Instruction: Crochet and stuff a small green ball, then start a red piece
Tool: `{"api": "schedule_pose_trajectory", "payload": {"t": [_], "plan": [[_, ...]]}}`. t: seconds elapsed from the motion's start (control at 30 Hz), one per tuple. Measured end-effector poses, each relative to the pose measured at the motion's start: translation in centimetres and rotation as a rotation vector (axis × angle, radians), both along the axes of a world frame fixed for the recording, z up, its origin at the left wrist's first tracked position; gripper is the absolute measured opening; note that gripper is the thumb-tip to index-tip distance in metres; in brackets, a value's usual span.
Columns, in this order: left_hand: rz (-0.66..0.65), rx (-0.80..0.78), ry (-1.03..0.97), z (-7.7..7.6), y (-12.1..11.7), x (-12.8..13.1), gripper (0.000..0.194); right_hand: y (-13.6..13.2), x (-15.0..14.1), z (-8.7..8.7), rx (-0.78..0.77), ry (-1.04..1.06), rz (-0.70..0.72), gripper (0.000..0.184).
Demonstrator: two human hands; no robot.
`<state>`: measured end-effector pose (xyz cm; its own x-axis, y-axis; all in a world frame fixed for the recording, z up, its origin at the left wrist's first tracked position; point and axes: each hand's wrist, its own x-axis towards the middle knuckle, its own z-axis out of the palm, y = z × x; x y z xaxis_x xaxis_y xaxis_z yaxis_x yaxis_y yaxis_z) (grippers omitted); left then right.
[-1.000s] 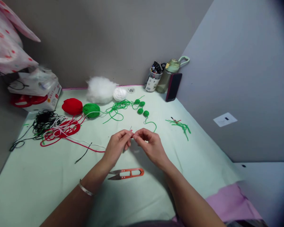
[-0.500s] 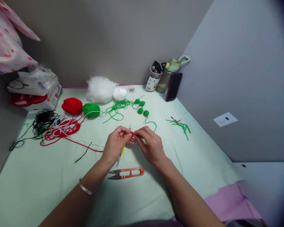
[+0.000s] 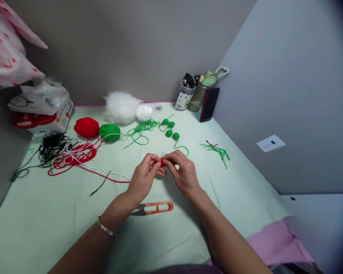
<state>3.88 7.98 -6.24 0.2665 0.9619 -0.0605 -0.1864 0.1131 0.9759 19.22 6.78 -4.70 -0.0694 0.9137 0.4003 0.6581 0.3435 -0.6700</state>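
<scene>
My left hand (image 3: pixel 144 177) and my right hand (image 3: pixel 183 173) meet over the pale green tabletop (image 3: pixel 60 224), fingertips pinched together on a small red yarn piece (image 3: pixel 161 163). A thin hook tip sticks up between the fingers. A red strand (image 3: pixel 103 176) trails left from my hands toward a tangle of red, white and black yarn (image 3: pixel 65 152). Orange thread snips (image 3: pixel 154 207) lie just below my left wrist.
Red (image 3: pixel 86 127), green (image 3: pixel 110 131) and white (image 3: pixel 144 112) yarn balls and white stuffing (image 3: pixel 120 107) sit at the back. Small green crochet balls (image 3: pixel 171 131) with loose green yarn, green scraps (image 3: pixel 218 151), a pen cup (image 3: pixel 185 97), bottle (image 3: pixel 202 91), phone (image 3: pixel 209 104) and box (image 3: pixel 50 118) surround them.
My hands have shifted slightly, staying pinched together. The yellow hook handle seen under my left hand half a second ago is now hidden. The red piece shows more clearly between my fingertips.
</scene>
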Motion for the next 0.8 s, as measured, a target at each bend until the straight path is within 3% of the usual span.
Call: {"api": "schedule_pose_trajectory", "payload": {"t": [0.43,0.8], "plan": [[0.021,0.011,-0.005,0.00,0.03,-0.08,0.011,0.20,0.30,0.13,-0.108,0.141,0.023,0.009],[0.045,-0.098,-0.108,0.40,0.44,-0.36,0.024,0.03,-0.11,0.49,-0.016,0.126,0.098,0.009]]}}
